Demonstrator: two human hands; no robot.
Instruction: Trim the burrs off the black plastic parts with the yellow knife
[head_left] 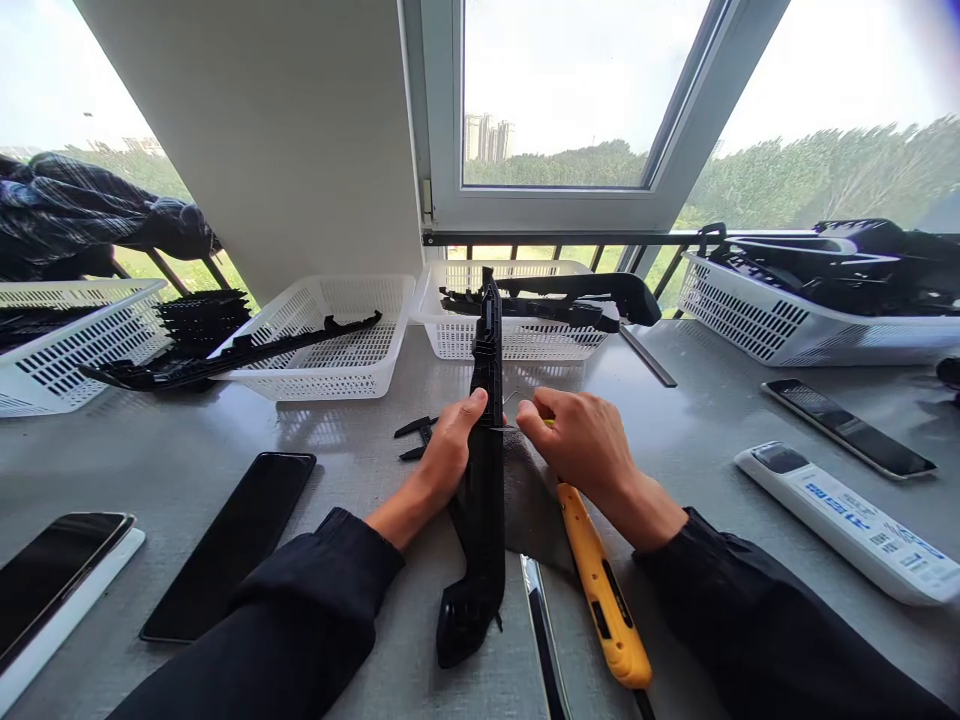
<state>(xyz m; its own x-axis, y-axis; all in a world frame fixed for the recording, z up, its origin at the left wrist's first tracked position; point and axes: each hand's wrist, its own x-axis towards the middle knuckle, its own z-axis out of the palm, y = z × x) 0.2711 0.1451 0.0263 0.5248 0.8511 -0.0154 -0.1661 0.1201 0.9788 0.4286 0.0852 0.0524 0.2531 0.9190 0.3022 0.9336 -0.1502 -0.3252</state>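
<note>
My left hand (448,448) grips a long black plastic part (486,480) that stands lengthwise on the grey table, its far tip pointing at the window. My right hand (579,440) is closed on a thin blade at the part's right edge, and the yellow utility knife handle (602,590) runs back under my wrist. A black caliper-like tool (415,436) lies just left of my left hand. A grey cloth (529,500) lies under the part.
White mesh baskets (330,340) (517,335) (780,325) (60,345) holding black plastic parts line the window side. Phones (232,540) (56,575) (847,425) and a white remote (851,520) lie on the table. A metal strip (544,640) sits near the front edge.
</note>
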